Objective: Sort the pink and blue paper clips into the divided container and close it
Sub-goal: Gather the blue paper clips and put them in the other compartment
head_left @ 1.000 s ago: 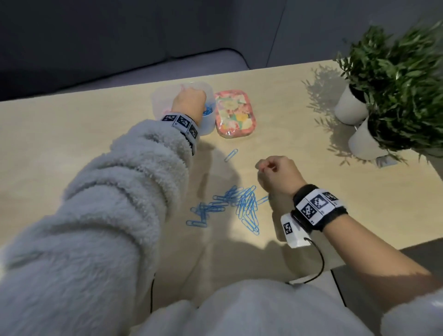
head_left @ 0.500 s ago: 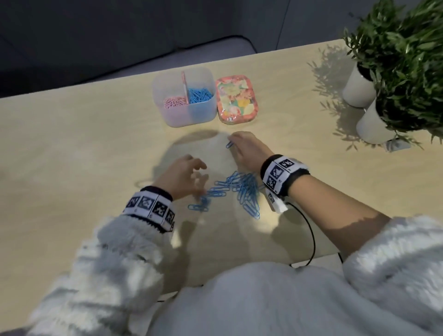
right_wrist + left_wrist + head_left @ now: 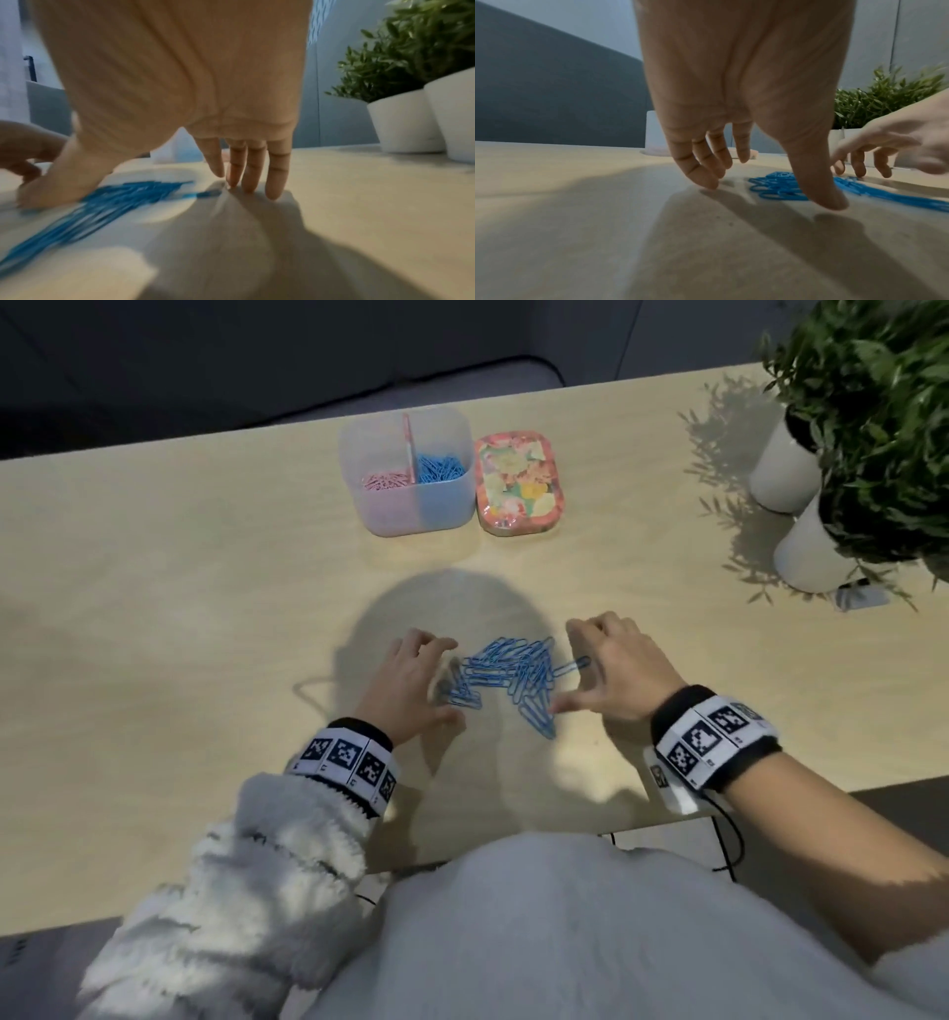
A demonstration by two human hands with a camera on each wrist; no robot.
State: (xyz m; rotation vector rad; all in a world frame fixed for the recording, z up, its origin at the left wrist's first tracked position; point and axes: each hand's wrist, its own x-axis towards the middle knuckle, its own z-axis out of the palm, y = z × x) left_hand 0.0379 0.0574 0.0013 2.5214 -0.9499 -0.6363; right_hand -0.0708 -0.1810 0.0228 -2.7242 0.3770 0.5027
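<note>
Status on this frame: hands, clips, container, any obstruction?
Left hand and right hand open, flanking blue clip pile. Divided container open, floral lid beside it. Nothing in the way.

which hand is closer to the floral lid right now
Right. The right hand sits below the floral lid and slightly right; the left hand is farther, down to its left.

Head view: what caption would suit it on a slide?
Two open hands, left hand and right hand, flank loose blue paper clips near the divided container.
</note>
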